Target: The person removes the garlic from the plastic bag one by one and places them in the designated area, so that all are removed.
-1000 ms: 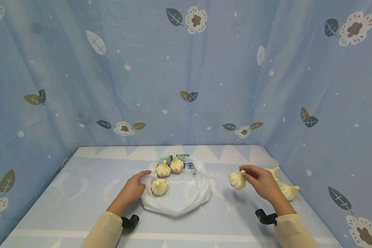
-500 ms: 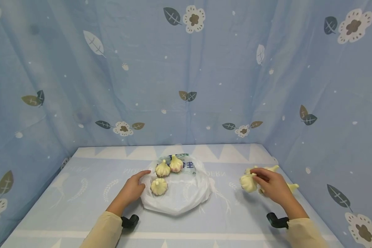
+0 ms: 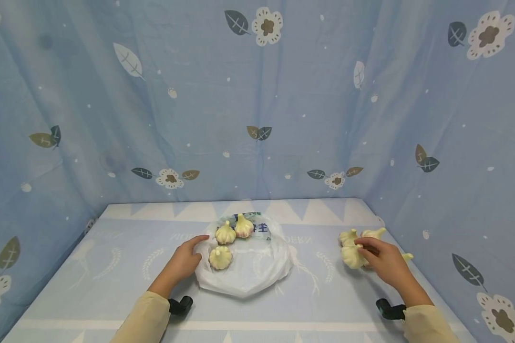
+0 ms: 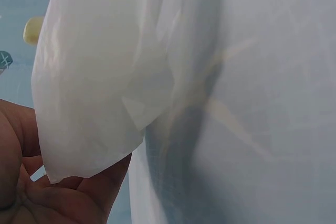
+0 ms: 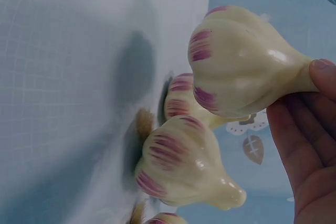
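My right hand [image 3: 382, 259] pinches the stem of a pale garlic bulb [image 5: 241, 61], which hangs above the table. Just behind and beside it lie several more garlic bulbs; one garlic bulb [image 5: 181, 163] with purple streaks sits close below in the right wrist view, and the hand partly hides some in the head view. My left hand [image 3: 183, 261] holds the left rim of a spread white plastic bag [image 3: 257, 274]; the bag's edge [image 4: 94, 87] passes between thumb and fingers. On the bag rest a front garlic bulb [image 3: 221, 257] and two at the back.
A pale blue patterned cloth [image 3: 120, 276] covers the table. Blue floral curtains [image 3: 223, 105] close off the back and both sides. A dark wrist camera [image 3: 389, 309] is strapped to each wrist.
My right hand has moved to the right with the garlic bulb, from beside the bag to the front of the right-hand bulbs. The left hand and bag look unmoved.
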A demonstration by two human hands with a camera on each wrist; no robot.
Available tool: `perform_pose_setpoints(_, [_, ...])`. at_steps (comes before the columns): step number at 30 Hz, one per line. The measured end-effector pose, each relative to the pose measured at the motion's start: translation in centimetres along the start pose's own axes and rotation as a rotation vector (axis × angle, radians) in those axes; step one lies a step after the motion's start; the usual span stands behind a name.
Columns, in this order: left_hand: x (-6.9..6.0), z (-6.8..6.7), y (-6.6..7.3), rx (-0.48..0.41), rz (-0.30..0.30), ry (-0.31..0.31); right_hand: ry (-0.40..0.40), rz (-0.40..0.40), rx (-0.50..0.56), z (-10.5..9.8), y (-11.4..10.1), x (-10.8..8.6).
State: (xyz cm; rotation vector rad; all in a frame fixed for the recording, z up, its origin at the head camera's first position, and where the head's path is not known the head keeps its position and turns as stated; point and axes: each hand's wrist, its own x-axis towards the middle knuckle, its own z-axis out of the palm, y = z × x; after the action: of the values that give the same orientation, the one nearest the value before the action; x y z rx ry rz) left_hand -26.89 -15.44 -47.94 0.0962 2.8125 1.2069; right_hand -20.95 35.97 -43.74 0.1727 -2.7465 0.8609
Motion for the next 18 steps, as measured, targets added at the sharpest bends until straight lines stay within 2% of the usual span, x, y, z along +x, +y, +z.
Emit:
perform_pose_setpoints(6, [0.0,0.0,0.1,0.004,-0.002,-0.002,-0.001,0.006,-0.019,0.2,0.7,0.0])
perform_pose_setpoints(18, [-0.2,-0.1,0.4,0.001,-0.011,-0.005,0.048,-0.039,-0.076,0.8,2.0,0.2])
